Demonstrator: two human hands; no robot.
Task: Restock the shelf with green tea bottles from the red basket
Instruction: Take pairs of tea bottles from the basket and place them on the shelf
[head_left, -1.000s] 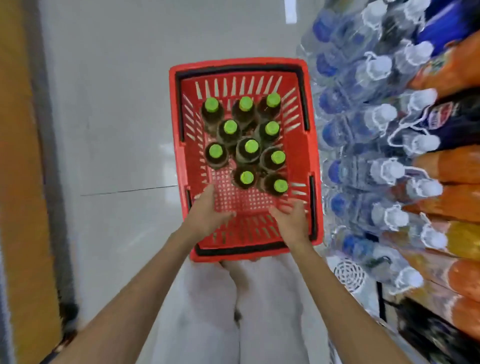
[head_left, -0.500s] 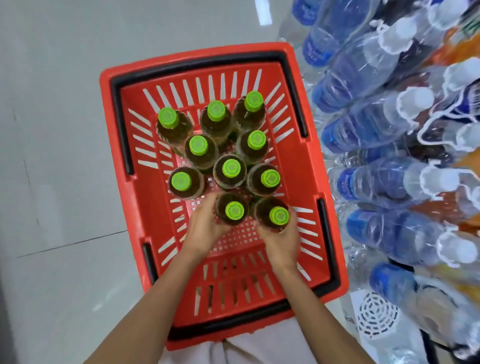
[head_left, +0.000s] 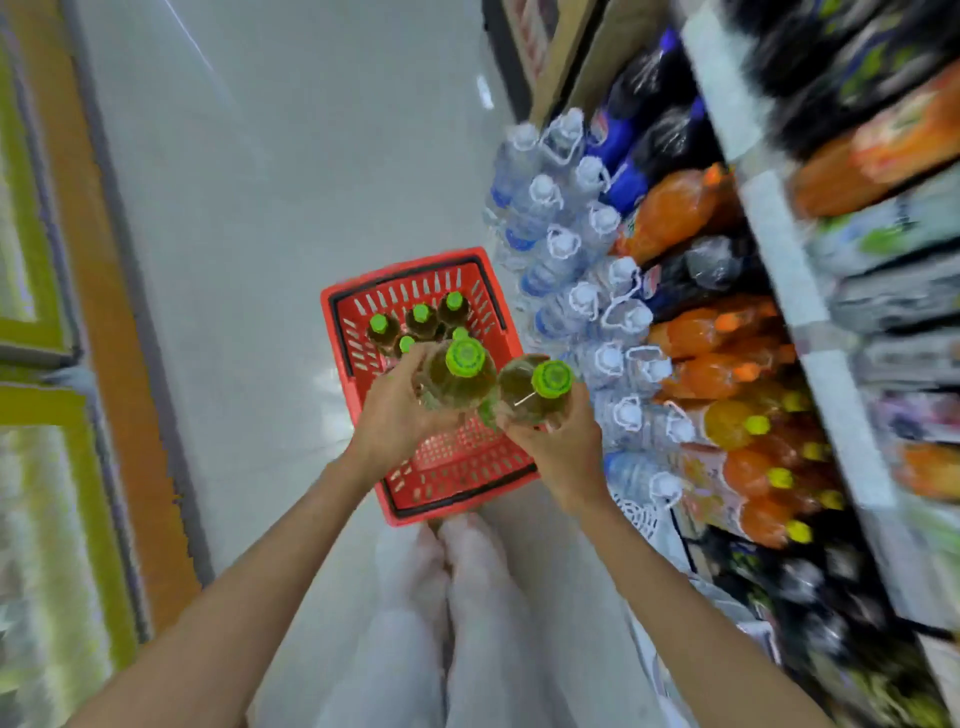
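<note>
Each hand carries one green tea bottle upright by its body, caps up, so both can go straight to the shelf (head_left: 810, 291) at three o'clock: left hand (head_left: 397, 421) wrapped around the left bottle (head_left: 457, 376), right hand (head_left: 563, 441) around the right bottle (head_left: 535, 389). Half a second ago both bottles stood in the red basket (head_left: 358, 374), just grasped; now they are lifted clear, leaving about five bottles at twelve o'clock below.

It was a shop aisle, a grocery or convenience store by the look of it. Shelves (head_left: 795, 270) along the right side were packed with drinks: clear water bottles (head_left: 561, 249) with white caps, orange soda bottles (head_left: 675, 208), dark cola bottles (head_left: 660, 140). A red shopping basket (head_left: 363, 415) stood on the pale tiled floor (head_left: 270, 208), and green-framed display cases (head_left: 31, 332) lined the left.
</note>
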